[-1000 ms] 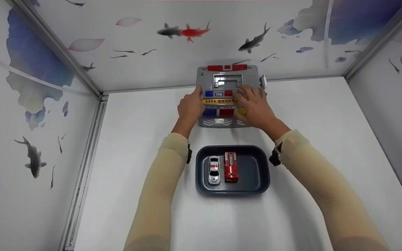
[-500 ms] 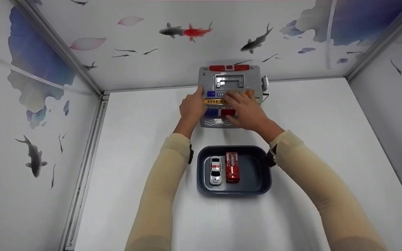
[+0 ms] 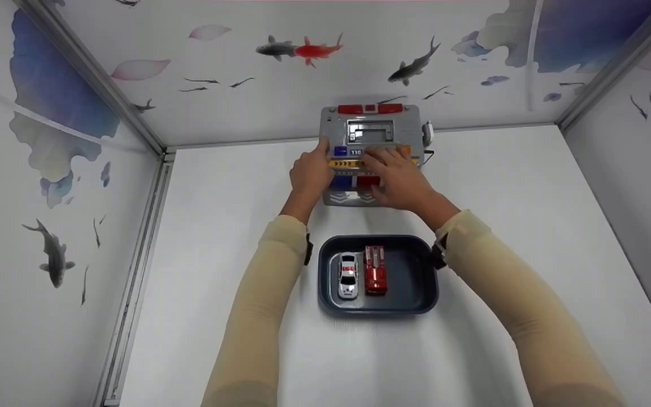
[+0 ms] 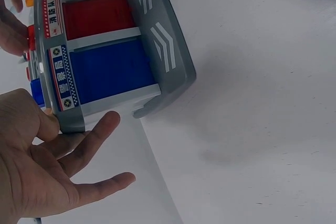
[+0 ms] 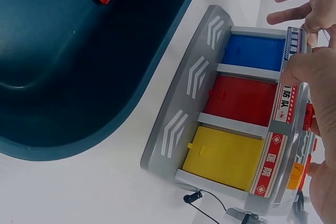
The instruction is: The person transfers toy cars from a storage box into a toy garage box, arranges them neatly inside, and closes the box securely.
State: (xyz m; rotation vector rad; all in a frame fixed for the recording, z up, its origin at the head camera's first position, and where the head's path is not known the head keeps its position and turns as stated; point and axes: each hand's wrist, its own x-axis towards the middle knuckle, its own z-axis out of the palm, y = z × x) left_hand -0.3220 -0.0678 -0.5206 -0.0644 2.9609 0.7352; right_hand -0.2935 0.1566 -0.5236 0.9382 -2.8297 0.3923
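Note:
A grey toy garage [image 3: 370,127] stands at the back of the table. Its front has blue [image 4: 113,72], red [image 5: 244,106] and yellow [image 5: 226,156] doors, all closed. My left hand [image 3: 309,175] grips its left side, thumb along the edge and the lower fingers stretched out free. My right hand [image 3: 402,178] holds the ledge above the doors, thumb on the front sign over the red door. Its fingers reach over the top to the red button [image 5: 308,116], which they hide in the head view. The orange button [image 5: 295,176] shows beside them.
In front of the garage sits a dark blue tray [image 3: 378,312]. A white toy police car [image 3: 348,277] and a red toy fire truck [image 3: 375,271] lie in its left half. Behind the garage rises a wall [image 3: 218,113] with painted fish. A thin cord [image 5: 212,195] hangs at the garage's right side.
My right hand has shifted left along the garage's top, from the right end to the middle, uncovering the orange button. The left hand keeps its place on the left side.

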